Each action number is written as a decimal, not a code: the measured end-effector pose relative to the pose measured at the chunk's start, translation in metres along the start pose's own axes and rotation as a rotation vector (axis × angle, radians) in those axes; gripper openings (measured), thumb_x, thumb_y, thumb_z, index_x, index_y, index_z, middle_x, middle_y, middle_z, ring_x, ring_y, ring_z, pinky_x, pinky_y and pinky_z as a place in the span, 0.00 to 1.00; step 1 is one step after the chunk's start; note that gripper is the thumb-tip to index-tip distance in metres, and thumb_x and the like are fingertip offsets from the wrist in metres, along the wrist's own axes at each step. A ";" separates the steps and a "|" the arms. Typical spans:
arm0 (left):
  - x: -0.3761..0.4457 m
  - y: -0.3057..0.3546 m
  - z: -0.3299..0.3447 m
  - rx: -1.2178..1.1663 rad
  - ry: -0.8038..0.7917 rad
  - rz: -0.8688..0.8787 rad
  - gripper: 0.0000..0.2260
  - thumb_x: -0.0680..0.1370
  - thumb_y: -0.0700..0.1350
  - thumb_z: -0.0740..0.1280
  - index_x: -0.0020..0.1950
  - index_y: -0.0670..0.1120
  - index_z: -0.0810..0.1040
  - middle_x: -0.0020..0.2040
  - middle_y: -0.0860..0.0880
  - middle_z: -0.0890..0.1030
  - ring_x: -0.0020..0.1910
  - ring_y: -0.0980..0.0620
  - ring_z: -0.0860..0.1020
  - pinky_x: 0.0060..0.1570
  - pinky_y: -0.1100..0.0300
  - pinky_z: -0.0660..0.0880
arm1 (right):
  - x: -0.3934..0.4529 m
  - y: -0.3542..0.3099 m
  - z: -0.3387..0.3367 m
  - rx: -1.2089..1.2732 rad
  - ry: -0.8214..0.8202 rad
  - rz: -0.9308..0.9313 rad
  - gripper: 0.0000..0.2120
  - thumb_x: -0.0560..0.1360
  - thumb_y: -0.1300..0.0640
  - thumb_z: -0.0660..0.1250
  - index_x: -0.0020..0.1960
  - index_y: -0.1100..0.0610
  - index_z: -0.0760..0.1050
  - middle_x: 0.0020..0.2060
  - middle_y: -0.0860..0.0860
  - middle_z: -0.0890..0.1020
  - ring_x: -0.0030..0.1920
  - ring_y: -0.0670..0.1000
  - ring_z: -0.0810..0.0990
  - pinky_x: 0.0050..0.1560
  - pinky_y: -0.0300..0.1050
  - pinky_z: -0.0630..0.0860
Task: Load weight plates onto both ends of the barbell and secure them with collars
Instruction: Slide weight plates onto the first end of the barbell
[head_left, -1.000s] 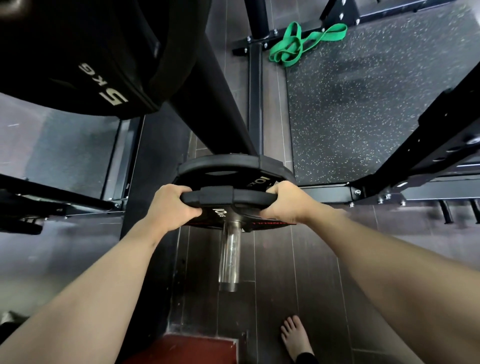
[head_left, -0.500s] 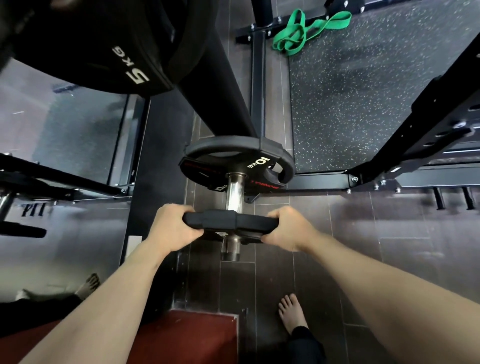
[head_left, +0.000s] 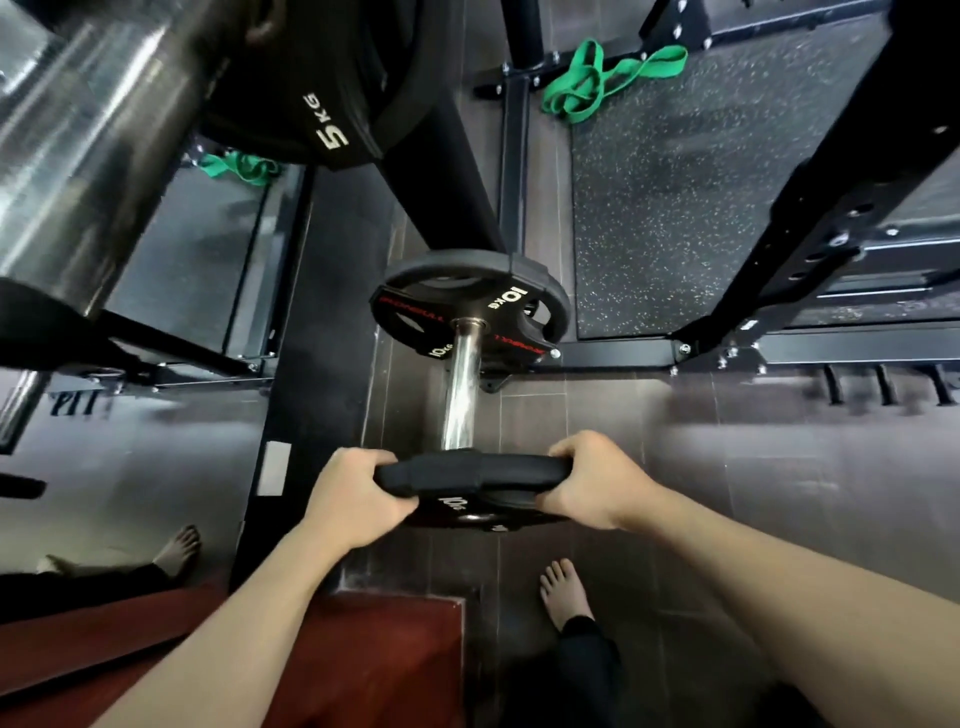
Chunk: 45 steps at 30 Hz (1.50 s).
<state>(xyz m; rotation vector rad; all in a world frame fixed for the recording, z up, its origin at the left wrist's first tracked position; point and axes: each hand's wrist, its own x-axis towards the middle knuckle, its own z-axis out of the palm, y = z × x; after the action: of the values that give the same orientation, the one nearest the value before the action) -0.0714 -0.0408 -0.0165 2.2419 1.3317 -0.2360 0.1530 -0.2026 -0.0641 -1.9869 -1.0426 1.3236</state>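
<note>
We hold a 10 kg plate (head_left: 475, 480) edge-on at the near end of the chrome sleeve (head_left: 461, 387), our left hand (head_left: 353, 499) wrapped round its left rim and our right hand (head_left: 592, 480) round its right rim, fingers curled over the top edge on both sides, so both hands are grasping the plate and neither is free. The bore of the plate is hidden from us, so we cannot tell whether it sits on the tip of the sleeve or just off it. Further along the sleeve, well apart from the plate we hold, another 10 kg plate (head_left: 467, 306) sits at the far end against the rack. We judge the step in hand to be the handling of this second plate on the sleeve, and to do it well we want the plate square to the sleeve, both hands level and pulling or pushing evenly, since a tilted plate tends to bind on the steel. We should keep our fingers on the outer rim and away from the gap between the two plates, and mind our bare foot (head_left: 563, 592) on the floor just below and to the right, as a dropped plate would land near it. A 5 kg plate (head_left: 317, 98) hangs high at the far left, and a green band (head_left: 597, 85) lies on the far mat. No collar is visible to us.
</note>
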 end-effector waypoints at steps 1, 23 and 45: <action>-0.009 0.013 -0.002 0.005 -0.005 0.023 0.07 0.60 0.50 0.75 0.30 0.49 0.80 0.27 0.52 0.78 0.31 0.52 0.79 0.32 0.60 0.70 | -0.021 -0.001 -0.009 -0.020 0.032 0.017 0.11 0.61 0.53 0.74 0.36 0.60 0.79 0.25 0.49 0.74 0.28 0.46 0.73 0.31 0.42 0.71; -0.171 0.402 -0.013 -0.074 -0.040 0.965 0.14 0.56 0.59 0.62 0.25 0.48 0.71 0.22 0.47 0.63 0.30 0.36 0.67 0.29 0.57 0.62 | -0.462 0.009 -0.209 0.052 0.741 0.355 0.10 0.55 0.54 0.70 0.26 0.56 0.70 0.22 0.47 0.64 0.26 0.49 0.61 0.26 0.40 0.62; -0.224 0.524 0.027 -0.067 0.058 0.943 0.19 0.62 0.52 0.67 0.21 0.46 0.61 0.19 0.51 0.66 0.24 0.48 0.62 0.26 0.60 0.59 | -0.508 0.100 -0.329 -0.121 0.810 0.209 0.16 0.55 0.49 0.67 0.30 0.63 0.72 0.24 0.48 0.64 0.26 0.48 0.62 0.26 0.44 0.62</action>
<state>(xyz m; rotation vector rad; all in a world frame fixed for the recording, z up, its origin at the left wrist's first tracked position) 0.2685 -0.4279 0.2292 2.5527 0.1927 0.2116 0.3749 -0.6833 0.2458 -2.4363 -0.5355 0.4294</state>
